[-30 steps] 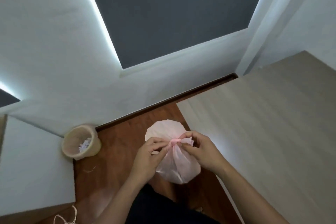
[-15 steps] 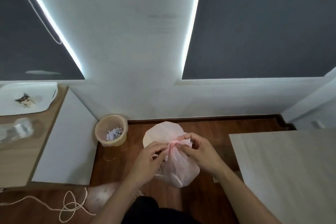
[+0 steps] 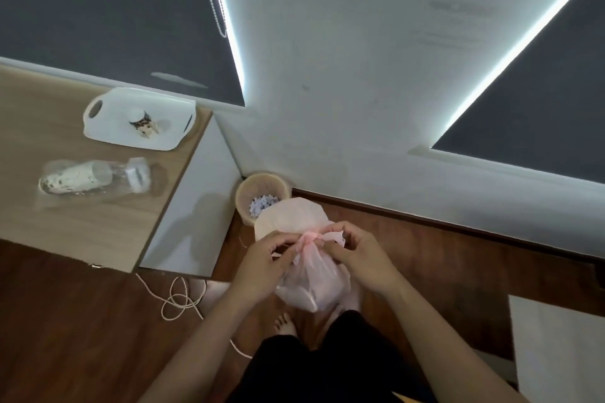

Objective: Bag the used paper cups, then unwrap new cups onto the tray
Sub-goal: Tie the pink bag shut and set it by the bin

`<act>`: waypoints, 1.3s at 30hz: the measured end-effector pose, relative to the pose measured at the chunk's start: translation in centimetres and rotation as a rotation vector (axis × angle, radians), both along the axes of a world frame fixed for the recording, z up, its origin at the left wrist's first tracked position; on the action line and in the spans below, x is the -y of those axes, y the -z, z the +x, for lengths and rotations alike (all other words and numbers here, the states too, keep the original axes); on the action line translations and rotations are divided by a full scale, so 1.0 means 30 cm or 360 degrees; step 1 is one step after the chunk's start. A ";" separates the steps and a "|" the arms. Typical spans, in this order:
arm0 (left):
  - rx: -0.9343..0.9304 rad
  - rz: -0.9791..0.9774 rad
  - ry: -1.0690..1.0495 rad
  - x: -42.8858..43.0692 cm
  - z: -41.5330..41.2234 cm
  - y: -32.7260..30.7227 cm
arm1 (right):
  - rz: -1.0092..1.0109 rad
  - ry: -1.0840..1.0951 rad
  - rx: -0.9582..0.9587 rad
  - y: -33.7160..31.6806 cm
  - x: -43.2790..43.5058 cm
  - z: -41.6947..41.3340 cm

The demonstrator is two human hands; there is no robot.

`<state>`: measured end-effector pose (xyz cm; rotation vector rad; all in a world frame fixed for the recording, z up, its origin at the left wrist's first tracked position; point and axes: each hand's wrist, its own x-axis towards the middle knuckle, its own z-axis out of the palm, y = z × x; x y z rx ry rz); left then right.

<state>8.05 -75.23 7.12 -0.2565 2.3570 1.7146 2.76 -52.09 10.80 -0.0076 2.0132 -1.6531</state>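
I hold a pale pink plastic bag (image 3: pixel 311 285) in front of me above the floor, its neck bunched into a knot. My left hand (image 3: pixel 262 265) pinches the neck from the left and my right hand (image 3: pixel 357 258) pinches it from the right. The bag's contents are hidden. On the wooden table (image 3: pixel 82 216) at the left lies a white tray (image 3: pixel 108 127) with a cat picture. In front of the tray lies a stack of new paper cups in clear plastic wrap (image 3: pixel 95 178).
A beige waste basket (image 3: pixel 262 190) with paper scraps stands on the floor by the wall, just behind the bag. A white cord (image 3: pixel 178 299) loops on the wooden floor. My bare foot (image 3: pixel 286 324) shows below the bag. Another light surface (image 3: pixel 563 353) is at the right.
The view has swung to the left, bringing the table, tray and wrapped cups into sight. Both hands have stayed at the bag's knot.
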 end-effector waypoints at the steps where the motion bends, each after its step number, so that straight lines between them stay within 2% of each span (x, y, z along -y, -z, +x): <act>1: 0.0011 0.0019 -0.0036 0.013 -0.015 0.009 | 0.0010 -0.0029 0.0011 0.007 0.016 -0.030; 9: 0.0060 0.0046 -0.0233 0.088 -0.203 0.040 | 0.0033 -0.0173 0.0105 0.058 0.120 -0.318; 16: 0.0214 -0.0099 -0.0238 0.152 -0.418 0.137 | 0.0131 -0.0250 0.0255 0.192 0.192 -0.494; 21: 0.0299 -0.0285 -0.0114 0.187 -0.532 0.377 | 0.0296 -0.0104 0.0456 0.406 0.250 -0.548; 25: 0.0472 -0.0185 -0.0050 0.207 -0.578 0.613 | 0.0400 0.0053 0.0547 0.602 0.287 -0.548; 29: 0.0625 -0.0234 0.0148 0.227 -0.593 0.818 | 0.0528 0.0058 0.0648 0.822 0.312 -0.521; 34: 0.0652 -0.0354 0.0425 0.232 -0.620 1.043 | 0.0737 0.0008 0.0615 1.060 0.297 -0.492; 39: 0.0665 -0.0350 0.0588 0.189 -0.673 1.204 | 0.0778 -0.0039 0.0670 1.222 0.242 -0.504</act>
